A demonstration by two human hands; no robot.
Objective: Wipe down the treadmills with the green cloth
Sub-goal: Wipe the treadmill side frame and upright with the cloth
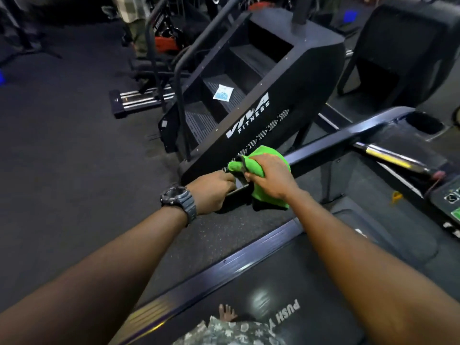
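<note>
**Wiping the near end of the treadmill rail**

Person stands on the treadmill belt (286, 290). Right hand (270, 176) has fingers curled round the green cloth (263, 158), bunched over the near end of the left rail (331, 143), cloth draping down w/ part hanging below the rail end. Left hand (214, 192), watch (178, 200) on the wrist, grips the rail's end just left of the cloth, fingers wrapped under the edge, prob. steadying.

Progress, judged: early to mid. Rail end is in hand now; no way to tell which parts are already clean. Console (448, 197) at right edge, the chrome bar (388, 158) and the side strip (224, 267) are not touched by the cloth. Stair climber (251, 113) far left isn't part of the job
</note>
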